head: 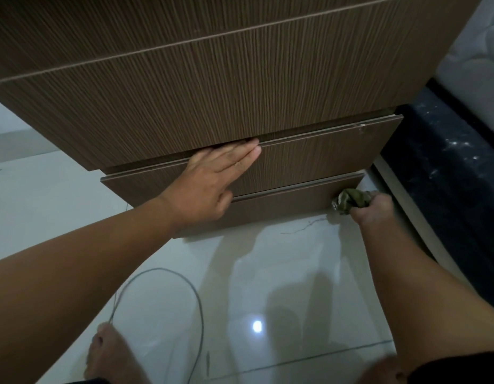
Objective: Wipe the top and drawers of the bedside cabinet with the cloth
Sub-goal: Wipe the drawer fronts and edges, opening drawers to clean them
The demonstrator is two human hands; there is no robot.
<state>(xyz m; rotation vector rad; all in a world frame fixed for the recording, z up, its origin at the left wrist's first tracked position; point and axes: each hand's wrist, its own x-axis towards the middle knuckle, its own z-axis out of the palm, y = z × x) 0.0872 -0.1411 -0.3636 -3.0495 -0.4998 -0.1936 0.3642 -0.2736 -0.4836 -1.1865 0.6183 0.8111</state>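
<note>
The brown wood-grain bedside cabinet (212,87) fills the upper view, seen from above and in front. Its two lower drawers stick out a little: the middle drawer (323,153) and the bottom drawer (284,206). My left hand (215,178) lies flat with straight fingers on the middle drawer's front, fingertips at its top edge. My right hand (370,209) is shut on a crumpled green cloth (351,200), pressed against the bottom drawer's right end near the floor.
A glossy white tiled floor (281,273) lies in front of the cabinet. A thin grey cable (190,289) loops across it near my bare foot (110,353). A dark bed base (448,167) with a white mattress above stands close on the right.
</note>
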